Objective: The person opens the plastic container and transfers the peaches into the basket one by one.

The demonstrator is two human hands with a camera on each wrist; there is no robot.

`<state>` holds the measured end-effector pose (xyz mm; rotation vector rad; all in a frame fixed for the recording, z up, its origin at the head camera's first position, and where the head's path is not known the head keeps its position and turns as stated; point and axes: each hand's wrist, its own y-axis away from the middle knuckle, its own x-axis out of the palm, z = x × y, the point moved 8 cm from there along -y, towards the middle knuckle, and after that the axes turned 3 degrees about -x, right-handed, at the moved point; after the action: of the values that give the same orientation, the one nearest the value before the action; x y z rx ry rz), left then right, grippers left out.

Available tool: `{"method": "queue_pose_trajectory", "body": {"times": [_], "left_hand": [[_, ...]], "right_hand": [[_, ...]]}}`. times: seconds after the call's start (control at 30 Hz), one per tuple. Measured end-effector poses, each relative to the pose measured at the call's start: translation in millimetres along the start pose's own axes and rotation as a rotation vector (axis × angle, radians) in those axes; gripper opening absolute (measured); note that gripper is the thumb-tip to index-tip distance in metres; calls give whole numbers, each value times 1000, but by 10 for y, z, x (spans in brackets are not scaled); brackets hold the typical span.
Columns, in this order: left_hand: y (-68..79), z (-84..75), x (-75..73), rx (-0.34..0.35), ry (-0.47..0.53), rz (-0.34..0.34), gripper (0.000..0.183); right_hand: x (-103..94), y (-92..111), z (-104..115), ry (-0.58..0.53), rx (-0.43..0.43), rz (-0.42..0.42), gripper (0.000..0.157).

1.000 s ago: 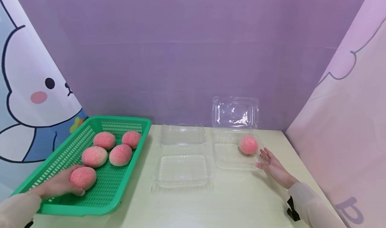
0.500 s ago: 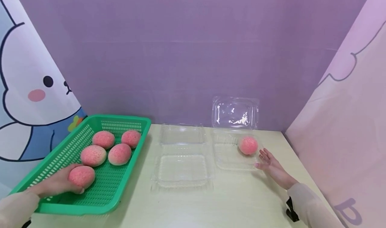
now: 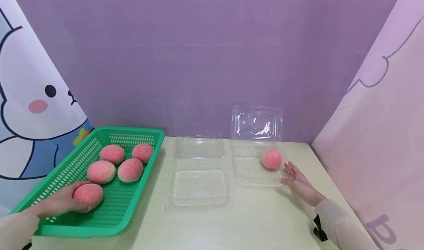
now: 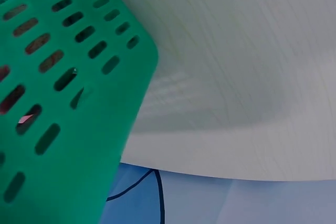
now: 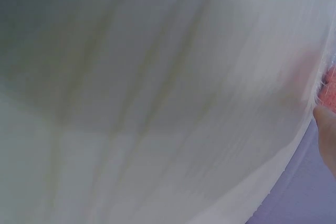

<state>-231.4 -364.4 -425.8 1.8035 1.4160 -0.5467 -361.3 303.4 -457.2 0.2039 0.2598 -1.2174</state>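
At the left of the head view, my left hand [image 3: 63, 199] grips a round pink bun [image 3: 88, 196] low inside a green perforated basket [image 3: 114, 231]. Several similar pink buns [image 3: 102, 171] lie farther back in it. The left wrist view shows only the basket's slotted wall [image 4: 94, 129] and the table; that hand is hidden there. My right hand [image 3: 301, 184], fingers relaxed and apart, is at the right edge of an unfolded clear plastic container [image 3: 246, 171]. One pink bun [image 3: 271, 159] sits in that container's right half, just beyond my fingertips. A finger [image 5: 328, 135] shows in the right wrist view.
A second clear container [image 3: 200, 185] lies unfolded on the pale table [image 3: 198, 228] between the basket and the first one. The first container's lid [image 3: 256, 123] stands up against the purple back wall [image 3: 205, 59]. Printed cloth walls [image 3: 381, 139] close in both sides.
The head view has shifted very slightly. Both hands stay in place, the left one still gripping the bun in the basket.
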Motion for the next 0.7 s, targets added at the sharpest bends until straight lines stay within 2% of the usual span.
{"method": "queue_pose_trajectory", "body": {"times": [0.17, 0.37, 0.47, 0.7], "left_hand": [[75, -66, -32, -10, 23, 42, 77], [168, -194, -99, -41, 2, 84, 73], [212, -287, -146, -36, -17, 82, 71], [285, -554, -236, 50, -113, 8, 66]], "right_hand": [[-6, -12, 4, 17, 8, 7, 94], [-19, -15, -2, 25, 10, 6, 94], [-17, -10, -4, 29, 8, 11, 94], [-6, -1, -3, 23, 18, 12, 94]]}}
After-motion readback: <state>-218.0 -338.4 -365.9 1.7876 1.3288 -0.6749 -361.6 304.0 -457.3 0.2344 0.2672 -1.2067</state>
